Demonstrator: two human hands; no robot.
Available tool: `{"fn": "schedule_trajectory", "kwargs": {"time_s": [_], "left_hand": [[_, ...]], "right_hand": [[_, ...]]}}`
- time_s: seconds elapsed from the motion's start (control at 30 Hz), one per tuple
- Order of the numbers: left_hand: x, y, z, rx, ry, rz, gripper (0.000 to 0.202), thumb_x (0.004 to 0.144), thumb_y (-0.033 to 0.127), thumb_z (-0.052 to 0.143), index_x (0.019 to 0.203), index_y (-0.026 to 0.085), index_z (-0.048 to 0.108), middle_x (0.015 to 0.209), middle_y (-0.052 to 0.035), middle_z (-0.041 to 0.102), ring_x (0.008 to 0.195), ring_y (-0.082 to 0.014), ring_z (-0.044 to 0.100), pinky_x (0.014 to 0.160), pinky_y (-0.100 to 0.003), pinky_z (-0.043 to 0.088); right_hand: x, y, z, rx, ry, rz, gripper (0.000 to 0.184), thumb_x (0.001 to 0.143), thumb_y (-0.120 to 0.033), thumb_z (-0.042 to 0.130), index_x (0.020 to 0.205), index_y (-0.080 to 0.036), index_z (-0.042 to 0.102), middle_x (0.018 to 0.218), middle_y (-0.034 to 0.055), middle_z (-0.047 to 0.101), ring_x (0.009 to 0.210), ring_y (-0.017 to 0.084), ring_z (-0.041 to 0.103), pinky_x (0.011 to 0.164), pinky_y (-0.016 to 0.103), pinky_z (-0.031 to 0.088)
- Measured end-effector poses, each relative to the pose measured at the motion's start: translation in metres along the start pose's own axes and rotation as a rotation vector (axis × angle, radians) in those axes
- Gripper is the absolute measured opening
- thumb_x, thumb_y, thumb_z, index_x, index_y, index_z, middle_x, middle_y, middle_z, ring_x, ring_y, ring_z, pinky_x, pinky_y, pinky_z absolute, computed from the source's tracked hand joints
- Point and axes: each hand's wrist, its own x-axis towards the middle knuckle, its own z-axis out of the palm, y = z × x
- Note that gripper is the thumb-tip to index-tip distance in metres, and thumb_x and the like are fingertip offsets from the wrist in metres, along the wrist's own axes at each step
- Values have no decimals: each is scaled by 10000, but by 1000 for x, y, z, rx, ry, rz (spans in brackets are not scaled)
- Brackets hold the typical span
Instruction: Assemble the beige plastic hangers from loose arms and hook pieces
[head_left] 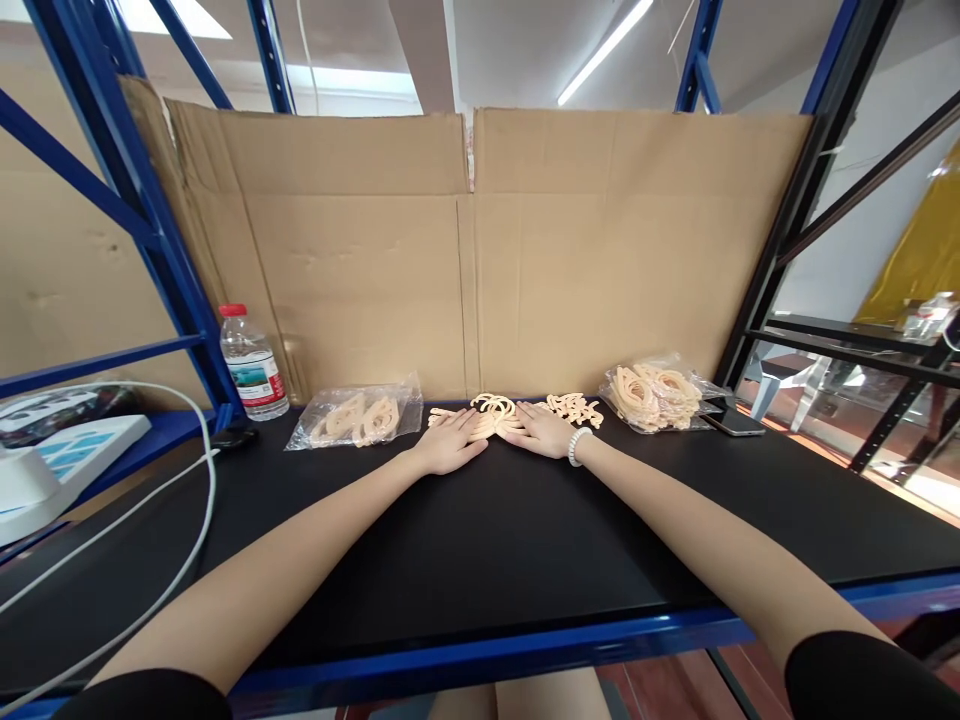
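Observation:
Both my arms stretch forward over a black tabletop (480, 540). My left hand (448, 443) lies flat with its fingers spread, its fingertips on a small pile of pale beige ring-shaped pieces (493, 409). My right hand (541, 429), with a white bead bracelet at the wrist, also lies flat and open, touching the same pile. More loose beige pieces (576, 407) lie just right of my right hand. Neither hand grips anything.
A clear plastic bag of beige pieces (356, 417) lies left of my hands, another fuller bag (656, 394) to the right with a dark phone (731, 420) beside it. A water bottle (253, 364) stands far left. Cardboard (465, 250) walls the back; a white cable (180, 540) crosses left.

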Motion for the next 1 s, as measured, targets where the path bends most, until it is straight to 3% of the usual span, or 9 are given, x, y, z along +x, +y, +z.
{"fn": "schedule_trajectory", "kwargs": {"time_s": [0.27,0.47,0.57,0.73,0.87,1.0], "left_hand": [[-15,-7,4,4,35,-69,661,957,514,211,1491,130,283,1569,-148,242,1462,-291,193,1163,-493,152],[-10,-7,2,6,61,-86,616,965,462,222,1483,137,303,1559,-150,272,1455,-297,216,1153,-514,174],[-4,-2,2,6,62,-55,605,964,454,243,1479,146,315,1555,-140,287,1452,-277,235,1157,-490,189],[12,10,2,5,61,9,593,962,441,271,1469,141,340,1548,-131,308,1448,-260,252,1166,-459,201],[19,16,4,5,103,11,557,967,401,279,1450,140,375,1537,-144,333,1439,-278,271,1159,-489,217],[16,16,4,-10,172,24,517,953,358,342,1410,132,429,1499,-157,404,1413,-288,332,1149,-502,249]], "right_hand": [[8,-14,6,3,-11,-63,953,891,-736,269,1482,11,265,1552,213,224,1448,338,175,1185,458,165],[20,-3,1,4,-20,-100,967,886,-745,274,1478,20,275,1547,222,235,1443,334,202,1186,443,166],[14,8,-1,-1,0,-110,934,888,-747,264,1484,-29,299,1540,191,278,1435,336,226,1179,457,189],[-4,23,-5,-20,70,-97,846,909,-699,301,1462,-63,364,1510,184,351,1411,340,292,1159,474,242],[-14,19,-11,-45,190,-121,766,927,-605,380,1446,-41,379,1528,180,318,1438,314,231,1180,451,212],[-16,15,-12,-41,294,-116,624,936,-526,430,1336,-56,520,1405,211,493,1370,332,371,1132,489,308]]}}
